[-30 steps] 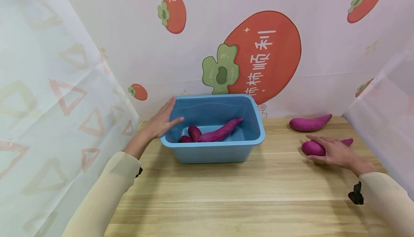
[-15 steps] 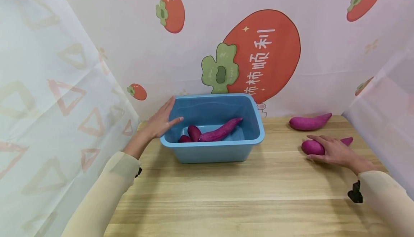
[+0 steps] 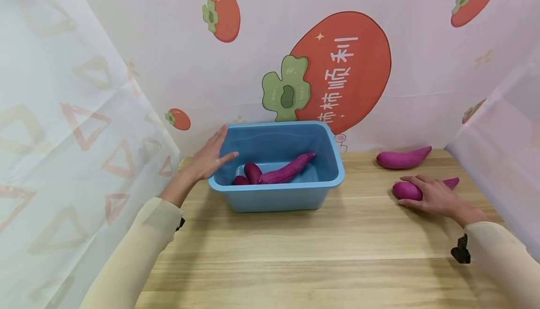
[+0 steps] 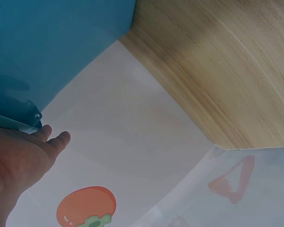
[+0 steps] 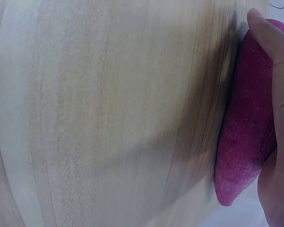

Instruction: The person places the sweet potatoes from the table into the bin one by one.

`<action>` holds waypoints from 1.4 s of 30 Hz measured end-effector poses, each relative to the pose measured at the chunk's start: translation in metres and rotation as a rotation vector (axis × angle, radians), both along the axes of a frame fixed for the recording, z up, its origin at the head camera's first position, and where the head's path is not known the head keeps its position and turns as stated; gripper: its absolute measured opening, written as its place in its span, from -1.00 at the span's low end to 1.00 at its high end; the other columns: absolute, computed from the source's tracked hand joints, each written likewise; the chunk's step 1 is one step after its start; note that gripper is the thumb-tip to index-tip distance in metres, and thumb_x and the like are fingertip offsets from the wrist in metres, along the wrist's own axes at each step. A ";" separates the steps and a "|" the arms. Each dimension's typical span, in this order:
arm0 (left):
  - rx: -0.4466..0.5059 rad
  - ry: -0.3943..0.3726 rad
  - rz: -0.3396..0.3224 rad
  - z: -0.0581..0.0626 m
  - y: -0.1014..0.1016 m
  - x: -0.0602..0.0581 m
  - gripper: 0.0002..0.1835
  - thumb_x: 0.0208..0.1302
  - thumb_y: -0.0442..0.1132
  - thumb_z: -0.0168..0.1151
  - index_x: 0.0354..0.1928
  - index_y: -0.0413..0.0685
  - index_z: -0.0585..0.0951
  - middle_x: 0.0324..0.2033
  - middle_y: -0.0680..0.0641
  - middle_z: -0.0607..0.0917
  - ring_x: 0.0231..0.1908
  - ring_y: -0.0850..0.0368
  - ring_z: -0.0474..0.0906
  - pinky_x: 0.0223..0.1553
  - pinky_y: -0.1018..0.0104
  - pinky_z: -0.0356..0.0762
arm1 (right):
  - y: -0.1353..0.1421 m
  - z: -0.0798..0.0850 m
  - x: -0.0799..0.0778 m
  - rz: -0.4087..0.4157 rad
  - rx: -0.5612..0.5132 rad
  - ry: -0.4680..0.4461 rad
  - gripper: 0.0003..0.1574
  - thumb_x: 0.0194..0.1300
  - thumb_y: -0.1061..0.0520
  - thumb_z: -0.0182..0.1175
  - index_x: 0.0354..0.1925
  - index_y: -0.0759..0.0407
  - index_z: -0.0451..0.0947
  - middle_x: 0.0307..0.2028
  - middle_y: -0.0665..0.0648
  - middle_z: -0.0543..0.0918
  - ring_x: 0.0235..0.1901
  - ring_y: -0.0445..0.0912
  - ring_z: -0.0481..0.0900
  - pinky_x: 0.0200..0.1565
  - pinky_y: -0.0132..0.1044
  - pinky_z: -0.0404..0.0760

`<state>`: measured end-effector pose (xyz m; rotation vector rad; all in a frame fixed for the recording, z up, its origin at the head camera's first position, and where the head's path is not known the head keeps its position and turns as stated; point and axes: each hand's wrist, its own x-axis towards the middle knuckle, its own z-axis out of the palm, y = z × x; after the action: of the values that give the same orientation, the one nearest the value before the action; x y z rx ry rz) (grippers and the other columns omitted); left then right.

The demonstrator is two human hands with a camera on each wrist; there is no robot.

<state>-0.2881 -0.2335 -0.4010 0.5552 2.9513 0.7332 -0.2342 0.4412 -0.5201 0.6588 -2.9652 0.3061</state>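
Observation:
My left hand [image 3: 207, 159] rests on the left rim of a blue plastic basin [image 3: 274, 200], its fingers straight and the thumb reaching over the inside. At the right of the table, my right hand [image 3: 438, 197] holds a purple sweet potato [image 3: 407, 191] from above, its thin tail showing behind the hand. The right wrist view has the thumb along this sweet potato [image 5: 248, 118], which lies close over the wood. Inside the basin are a long sweet potato [image 3: 288, 170] and two shorter, darker ones, one of them a round sweet potato [image 3: 252, 173], partly hidden by the front wall.
Another sweet potato [image 3: 402, 158] lies behind my right hand, near the back wall. Printed cloth walls [image 3: 422, 79] enclose the wooden table [image 3: 287, 257] at the back and both sides. The basin stands close to the back wall.
The head view has shifted very slightly. Both hands stay where they were, the left at the basin's rim and the right around the sweet potato.

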 end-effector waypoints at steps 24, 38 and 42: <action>-0.001 -0.005 0.004 0.000 -0.001 0.000 0.07 0.52 0.29 0.02 0.72 0.03 -0.34 0.72 -0.08 -0.25 0.69 -0.21 -0.27 0.54 -0.45 -0.01 | -0.004 0.003 -0.003 -0.013 -0.019 -0.011 -0.16 0.21 -0.27 0.54 0.19 0.28 0.60 0.05 0.43 0.71 -0.09 0.32 0.73 -0.05 0.33 0.63; 0.001 0.003 -0.005 -0.001 -0.002 -0.001 0.06 0.53 0.30 0.01 0.72 0.03 -0.33 0.72 -0.09 -0.24 0.69 -0.20 -0.27 0.55 -0.44 -0.03 | -0.005 0.006 -0.006 -0.008 -0.048 -0.033 -0.24 0.16 -0.25 0.58 0.10 0.22 0.65 -0.05 0.28 0.77 -0.15 0.16 0.74 -0.20 0.05 0.69; 0.000 0.006 -0.006 -0.001 -0.001 -0.001 0.06 0.53 0.30 0.02 0.72 0.02 -0.33 0.72 -0.09 -0.24 0.69 -0.20 -0.27 0.55 -0.44 -0.03 | -0.005 0.009 -0.008 -0.027 -0.065 -0.059 -0.26 0.17 -0.25 0.58 0.08 0.22 0.66 -0.08 0.22 0.77 -0.23 0.03 0.71 -0.28 -0.12 0.65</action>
<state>-0.2896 -0.2347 -0.4020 0.5670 2.9536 0.7318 -0.2418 0.4363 -0.5110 0.6129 -3.0021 0.4256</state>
